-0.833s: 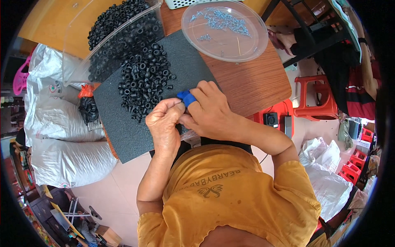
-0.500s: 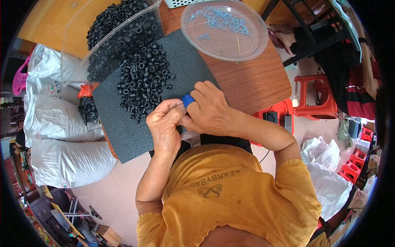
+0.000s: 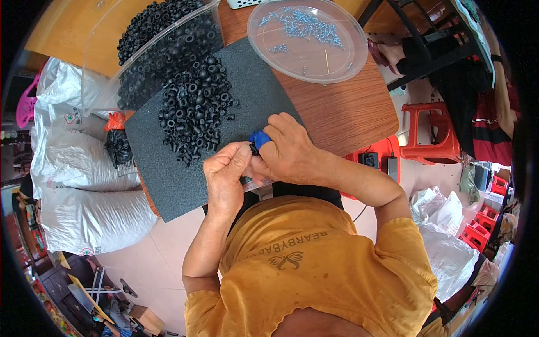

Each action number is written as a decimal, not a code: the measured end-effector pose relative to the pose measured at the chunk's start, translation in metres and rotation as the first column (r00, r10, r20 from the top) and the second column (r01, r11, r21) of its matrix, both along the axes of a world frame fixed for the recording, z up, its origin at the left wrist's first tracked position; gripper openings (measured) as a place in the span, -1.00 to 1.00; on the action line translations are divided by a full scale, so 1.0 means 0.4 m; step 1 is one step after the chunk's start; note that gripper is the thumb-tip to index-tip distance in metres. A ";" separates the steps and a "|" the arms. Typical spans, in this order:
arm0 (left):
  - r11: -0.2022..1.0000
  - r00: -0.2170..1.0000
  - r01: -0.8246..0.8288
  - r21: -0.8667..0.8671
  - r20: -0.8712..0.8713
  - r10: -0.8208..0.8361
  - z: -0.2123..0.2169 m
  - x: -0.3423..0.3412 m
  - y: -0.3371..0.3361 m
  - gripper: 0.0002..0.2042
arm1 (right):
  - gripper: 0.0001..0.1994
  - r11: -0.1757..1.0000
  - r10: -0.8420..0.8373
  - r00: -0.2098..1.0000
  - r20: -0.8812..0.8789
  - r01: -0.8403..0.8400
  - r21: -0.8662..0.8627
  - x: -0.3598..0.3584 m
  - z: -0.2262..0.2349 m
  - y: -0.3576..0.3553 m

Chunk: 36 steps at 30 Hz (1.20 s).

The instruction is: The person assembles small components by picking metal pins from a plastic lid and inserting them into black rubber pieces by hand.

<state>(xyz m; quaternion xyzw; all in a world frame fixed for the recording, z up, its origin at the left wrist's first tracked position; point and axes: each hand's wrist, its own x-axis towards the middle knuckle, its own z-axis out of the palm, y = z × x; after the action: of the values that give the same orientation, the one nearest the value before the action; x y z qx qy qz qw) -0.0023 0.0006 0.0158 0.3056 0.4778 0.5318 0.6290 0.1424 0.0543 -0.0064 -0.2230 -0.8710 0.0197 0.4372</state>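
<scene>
"L hand (image 3: pixel 226 174) has curled in tighter vs. a sec ago, and a small dark piece (image 3: pixel 254 149) now shows btwn the hands."

"Grip?"

"L thumb's pressed on bent fingers; can't tell what's pinched, if anything. R hand (image 3: pixel 295 149) is bent inward, blue finger wrap (image 3: pixel 259 139) right by the piece. Can't tell if it's clenched on it."

"And the rest?"

"Pile of blk parts (image 3: pixel 196 106) on the dark mat (image 3: pixel 165 185), up-left of both hands. More in the clear tub (image 3: pixel 109 102) behind. Blue bits (image 3: pixel 311 28) on the round clear tray (image 3: pixel 303 64), far R."
</scene>
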 end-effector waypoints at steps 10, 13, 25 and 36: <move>1.000 0.998 -0.029 0.008 -0.062 0.030 -0.025 0.012 -0.002 -0.81 | -0.72 0.994 0.052 0.996 0.074 -0.059 0.087 0.000 -0.009 0.010; 0.999 0.997 -0.002 0.038 -0.081 0.005 -0.028 0.014 0.005 -0.80 | -0.74 0.992 0.083 0.989 0.125 -0.093 0.082 0.004 -0.012 0.011; 0.996 0.952 -0.014 0.093 -0.304 0.042 -0.003 0.011 -0.014 -0.73 | -0.69 0.988 -0.043 0.999 -0.015 0.045 0.145 0.020 0.041 0.079; 0.868 0.717 -0.149 0.474 -0.552 0.425 -0.028 -0.089 -0.039 -0.82 | -0.68 0.787 -0.615 0.785 0.074 0.617 -0.005 0.088 0.371 0.550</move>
<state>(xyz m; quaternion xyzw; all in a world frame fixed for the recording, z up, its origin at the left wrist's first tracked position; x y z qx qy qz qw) -0.0381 -0.0151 0.0046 0.5091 0.5874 0.5731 0.2595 0.1777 0.2744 0.1421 -0.5016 -0.7649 -0.1189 0.3864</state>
